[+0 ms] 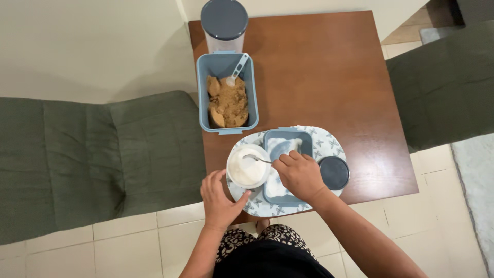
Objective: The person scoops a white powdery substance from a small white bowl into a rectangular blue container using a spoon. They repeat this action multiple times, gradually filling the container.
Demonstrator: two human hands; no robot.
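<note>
My right hand (300, 175) holds a metal spoon (256, 158) whose bowl dips into a round white container (247, 166) of white powder. My left hand (220, 199) steadies that container from below, thumb against its side. Both sit on an oval patterned tray (329, 141) near the front edge of the brown wooden table (329, 77). Under my right hand on the tray lies a blue rectangular box (284, 146) with white powder in it. A dark round lid (334, 172) rests on the tray to the right.
Behind the tray stands a blue rectangular tub (227, 92) of brown lumpy sugar with a white scoop (236, 69) in it. A clear canister with a dark grey lid (224, 19) is at the table's back edge. Green cushions (103, 154) flank the table over a tiled floor.
</note>
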